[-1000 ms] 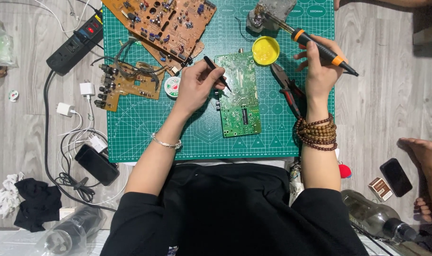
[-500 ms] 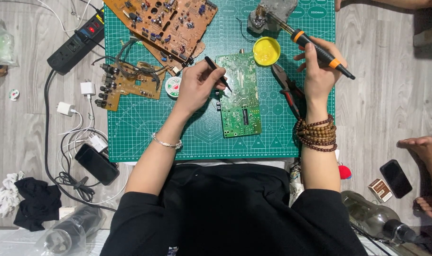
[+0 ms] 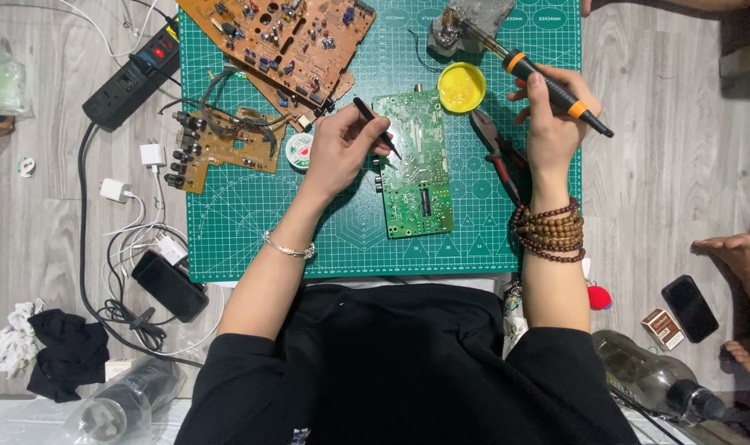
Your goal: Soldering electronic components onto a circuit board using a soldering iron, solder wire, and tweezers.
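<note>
Left hand (image 3: 339,148) grip clamps tweezers (image 3: 378,128), right hand (image 3: 551,124) a soldering iron (image 3: 548,85); tweezer tips indistinct over green board (image 3: 414,169).

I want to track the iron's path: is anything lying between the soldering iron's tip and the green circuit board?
Yes. The yellow round tin sits between the soldering iron in the right hand and the green circuit board. The tip rests at the stand, beyond the tin.

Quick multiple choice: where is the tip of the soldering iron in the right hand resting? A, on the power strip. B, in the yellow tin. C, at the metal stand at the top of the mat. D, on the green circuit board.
C: the right hand holds the soldering iron angled up-left, its tip at the metal stand, past the yellow tin.
</note>
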